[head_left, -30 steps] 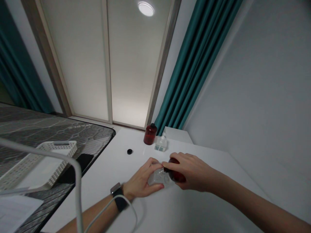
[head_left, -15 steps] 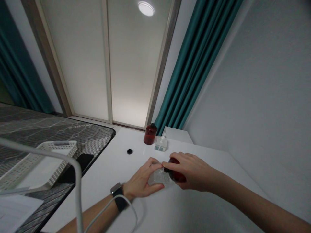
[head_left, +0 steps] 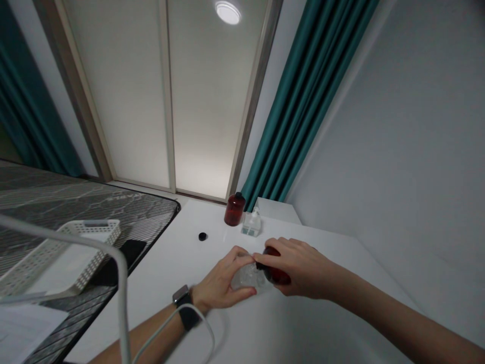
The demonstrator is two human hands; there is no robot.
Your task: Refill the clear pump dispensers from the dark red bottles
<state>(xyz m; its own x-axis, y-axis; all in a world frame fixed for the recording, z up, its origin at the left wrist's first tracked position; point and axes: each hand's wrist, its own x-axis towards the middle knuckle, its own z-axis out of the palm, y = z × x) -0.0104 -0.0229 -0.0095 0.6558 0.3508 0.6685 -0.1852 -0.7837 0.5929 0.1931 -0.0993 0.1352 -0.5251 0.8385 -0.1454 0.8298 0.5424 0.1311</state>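
My left hand, with a dark watch on its wrist, is wrapped round a clear container standing on the white table. My right hand grips a dark red bottle, tipped to the left so that its dark neck lies at the top of the clear container. Part of each is hidden by my fingers. Whether liquid is flowing between them is too small to tell. Beyond my hands a small black cap lies on the table.
Another red bottle with a black cap stands upright near the back edge, beside a clear bottle with a white top. A white basket and a dark flat object lie at left. A white cable crosses the foreground.
Almost nothing differs. Both hands keep the same hold and place, with the red bottle still tipped at the clear container.
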